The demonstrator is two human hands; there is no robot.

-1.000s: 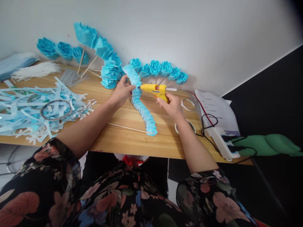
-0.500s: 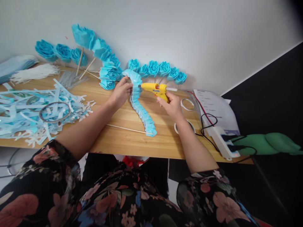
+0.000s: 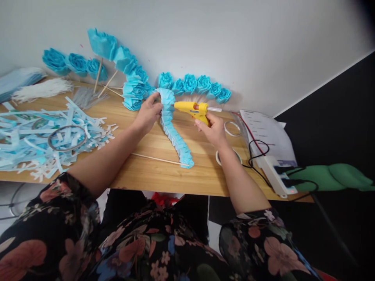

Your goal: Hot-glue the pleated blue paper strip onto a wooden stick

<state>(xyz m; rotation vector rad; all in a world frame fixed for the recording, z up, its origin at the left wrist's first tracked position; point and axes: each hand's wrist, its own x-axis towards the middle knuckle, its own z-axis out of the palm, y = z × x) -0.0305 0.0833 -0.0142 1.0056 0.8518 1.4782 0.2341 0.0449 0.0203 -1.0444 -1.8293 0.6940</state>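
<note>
A long pleated strip of light blue crepe paper (image 3: 172, 132) curves down the wooden table. My left hand (image 3: 149, 113) pinches its upper part between thumb and fingers. In my right hand (image 3: 215, 130) is a yellow hot glue gun (image 3: 190, 106), gripped by its handle, with a clear glue stick (image 3: 215, 109) jutting from the back. The gun's nozzle points left and is at the strip's right edge; I cannot tell whether it touches. A thin wooden stick (image 3: 158, 158) lies at the strip's lower end.
Blue paper roses (image 3: 190, 84) line the wall, some on sticks. Paper scraps (image 3: 58, 140) and a ring (image 3: 67, 138) cover the left. Tape rolls (image 3: 232, 128), a paper sheet (image 3: 266, 134), cables and a white power strip (image 3: 275, 175) are on the right.
The glue gun has shifted very slightly, its back end a touch farther right. My left hand has moved a little left and still holds the strip's upper part.
</note>
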